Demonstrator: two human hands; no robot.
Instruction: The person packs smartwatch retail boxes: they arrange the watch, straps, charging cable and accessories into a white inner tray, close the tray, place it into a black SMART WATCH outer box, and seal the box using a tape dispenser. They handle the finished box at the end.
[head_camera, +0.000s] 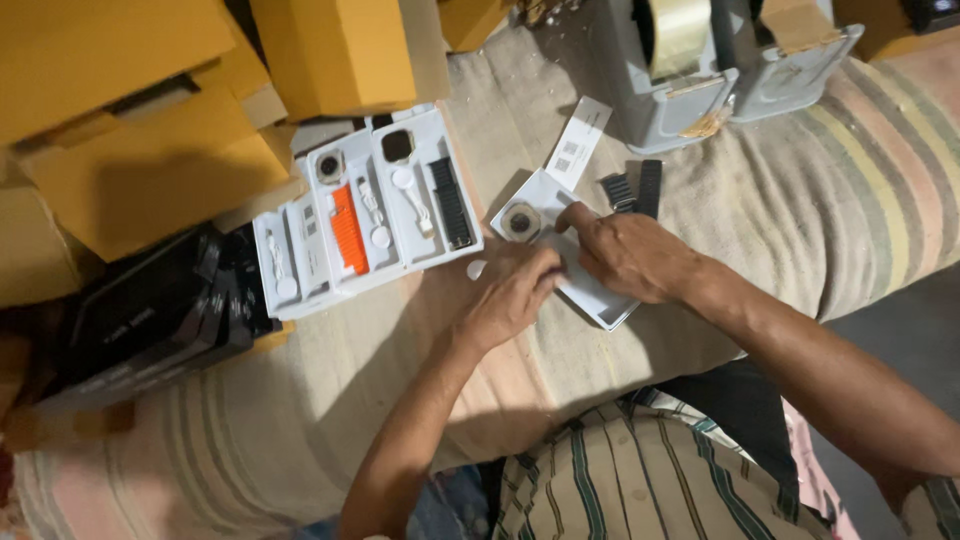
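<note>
Now press both hands, left (510, 290) and right (625, 250), flat on white tray (600, 295), gripping nothing, seating parts gently beside black straps (635, 190).

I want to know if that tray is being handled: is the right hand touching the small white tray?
Touching. The head view shows the right hand lying on the small white tray, fingertips pressed to its surface beside the round piece in it.

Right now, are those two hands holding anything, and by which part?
Both hands rest on a white tray: the left hand at its near left edge, the right hand over its middle. Whether the fingers actually pinch anything cannot be told.
</note>
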